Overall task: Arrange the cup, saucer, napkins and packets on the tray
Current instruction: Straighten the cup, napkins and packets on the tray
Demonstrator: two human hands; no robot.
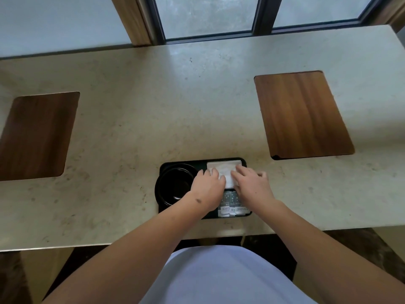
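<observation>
The napkins (pixel 223 172) are pressed flat by the left hand (pixel 208 185) and right hand (pixel 252 183) at the tray's (pixel 166 166) 1 o'clock corner. The packets (pixel 232 206) are laid at 5 o'clock, the saucer (pixel 173 183) at 9; the cup cannot be made out.

Lit softly by daylight from the windows (pixel 206 16) beyond the hands (pixel 230 185), with pale glare on the counter (pixel 175 88) there, faint shadows under the wrists, wide-angle bowing at the edges, slight softness throughout.
</observation>
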